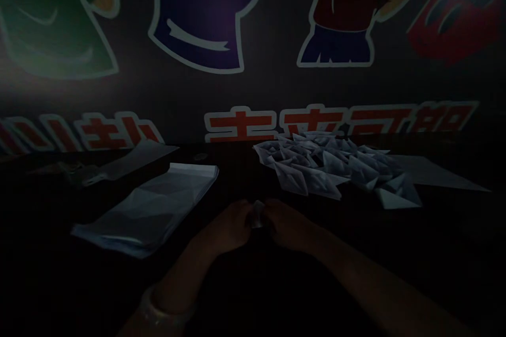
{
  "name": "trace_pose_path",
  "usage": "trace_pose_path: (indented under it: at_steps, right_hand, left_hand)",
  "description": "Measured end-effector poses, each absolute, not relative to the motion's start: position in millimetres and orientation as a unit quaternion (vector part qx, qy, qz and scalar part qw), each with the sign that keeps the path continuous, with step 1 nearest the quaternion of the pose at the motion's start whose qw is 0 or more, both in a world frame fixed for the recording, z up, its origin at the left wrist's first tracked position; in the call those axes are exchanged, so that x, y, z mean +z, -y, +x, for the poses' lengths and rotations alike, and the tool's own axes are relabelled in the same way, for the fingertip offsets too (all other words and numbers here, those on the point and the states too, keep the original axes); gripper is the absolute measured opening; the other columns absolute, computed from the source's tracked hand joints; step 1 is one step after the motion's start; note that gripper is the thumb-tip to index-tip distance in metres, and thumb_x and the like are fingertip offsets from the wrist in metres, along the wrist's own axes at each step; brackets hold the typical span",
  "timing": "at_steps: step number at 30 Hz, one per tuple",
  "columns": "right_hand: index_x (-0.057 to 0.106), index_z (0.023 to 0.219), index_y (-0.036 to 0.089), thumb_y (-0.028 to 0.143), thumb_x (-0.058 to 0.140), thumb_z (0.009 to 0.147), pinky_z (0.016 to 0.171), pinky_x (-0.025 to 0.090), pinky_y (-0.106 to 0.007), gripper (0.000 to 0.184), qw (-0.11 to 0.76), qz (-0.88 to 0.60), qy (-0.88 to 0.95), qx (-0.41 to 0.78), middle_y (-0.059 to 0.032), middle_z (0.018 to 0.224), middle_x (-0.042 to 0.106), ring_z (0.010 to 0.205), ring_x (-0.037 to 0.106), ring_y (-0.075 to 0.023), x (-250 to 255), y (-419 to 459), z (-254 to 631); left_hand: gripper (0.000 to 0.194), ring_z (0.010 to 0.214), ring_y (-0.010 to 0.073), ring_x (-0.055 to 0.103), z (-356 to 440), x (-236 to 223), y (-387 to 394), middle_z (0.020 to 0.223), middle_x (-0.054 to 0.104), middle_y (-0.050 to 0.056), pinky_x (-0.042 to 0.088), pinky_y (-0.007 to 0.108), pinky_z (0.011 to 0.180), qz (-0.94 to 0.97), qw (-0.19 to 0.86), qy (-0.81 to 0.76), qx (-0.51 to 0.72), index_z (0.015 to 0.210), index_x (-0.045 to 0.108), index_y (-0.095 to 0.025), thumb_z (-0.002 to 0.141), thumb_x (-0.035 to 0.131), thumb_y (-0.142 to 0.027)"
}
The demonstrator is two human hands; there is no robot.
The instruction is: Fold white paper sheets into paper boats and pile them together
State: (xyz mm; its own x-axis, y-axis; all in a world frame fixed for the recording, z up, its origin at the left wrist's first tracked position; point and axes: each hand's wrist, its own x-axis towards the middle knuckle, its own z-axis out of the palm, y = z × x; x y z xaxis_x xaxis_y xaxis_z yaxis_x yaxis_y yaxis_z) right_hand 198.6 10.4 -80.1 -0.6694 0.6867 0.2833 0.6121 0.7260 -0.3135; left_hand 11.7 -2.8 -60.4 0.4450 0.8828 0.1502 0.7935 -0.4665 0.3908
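Bracelet (166, 313) nearest; left hand (236, 222), right hand (286, 225) hold paper (258, 214).

Folded boats (334, 166): matt white paper, crisply creased. Stacked sheets (154, 205): paper, faintly wrinkled. Bracelet (164, 313): slightly glossy.

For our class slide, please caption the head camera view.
In dim light, two hands grip a small piece of paper near folded paper boats.

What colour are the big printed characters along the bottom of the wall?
Orange-red with pale grey outlines, clearest in the head view.
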Motion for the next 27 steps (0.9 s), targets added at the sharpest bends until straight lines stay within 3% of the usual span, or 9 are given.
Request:
trace_pose_path:
  at_steps: [4, 10, 18, 27]
  right_hand:
    - [0.064, 0.093, 0.013, 0.01, 0.052, 0.078, 0.072, 0.044, -0.025, 0.019, 0.208, -0.363, 0.894, 0.162, -0.0098, 0.095, 0.066, 0.084, 0.062, -0.0177, -77.9, -11.5, 195.5]
    - [0.067, 0.084, 0.011, 0.003, 0.049, 0.078, 0.054, 0.036, -0.021, 0.021, 0.147, -0.438, 0.861, 0.215, -0.01, 0.085, 0.071, 0.072, 0.066, -0.0159, -77.2, -17.5, 206.4]
    - [0.073, 0.083, 0.012, 0.009, 0.054, 0.077, 0.051, 0.035, -0.021, 0.019, 0.1, -0.52, 0.821, 0.214, -0.0109, 0.081, 0.074, 0.073, 0.069, -0.0189, -65.6, -17.0, 229.1]
    - [0.072, 0.082, 0.013, 0.01, 0.054, 0.078, 0.05, 0.038, -0.023, 0.018, 0.097, -0.526, 0.82, 0.201, -0.0118, 0.081, 0.073, 0.071, 0.069, -0.0205, -64.0, -13.5, 226.2]
  left_hand:
    - [0.015, 0.075, 0.0193, 0.062, 17.8, -62.7, 3.8, 0.082, 0.066, 0.008, 0.042, 0.028, 0.065, 0.829, 0.116, -0.525, 0.154, 0.078, 0.062, -0.016, 0.077, 0.047, -0.017]
    - [0.018, 0.072, 0.0182, 0.065, 11.6, -59.9, -0.6, 0.081, 0.071, 0.007, 0.039, 0.025, 0.059, 0.786, 0.195, -0.575, 0.121, 0.079, 0.068, -0.015, 0.076, 0.051, -0.019]
    - [0.026, 0.072, 0.0193, 0.065, -2.6, -56.9, -4.6, 0.078, 0.074, 0.005, 0.038, 0.025, 0.057, 0.766, 0.238, -0.591, 0.083, 0.079, 0.072, -0.016, 0.076, 0.055, -0.036]
    - [0.027, 0.07, 0.0221, 0.066, -8.1, -44.3, 0.2, 0.079, 0.073, 0.007, 0.035, 0.027, 0.053, 0.765, 0.172, -0.62, 0.026, 0.076, 0.071, -0.019, 0.076, 0.054, -0.041]
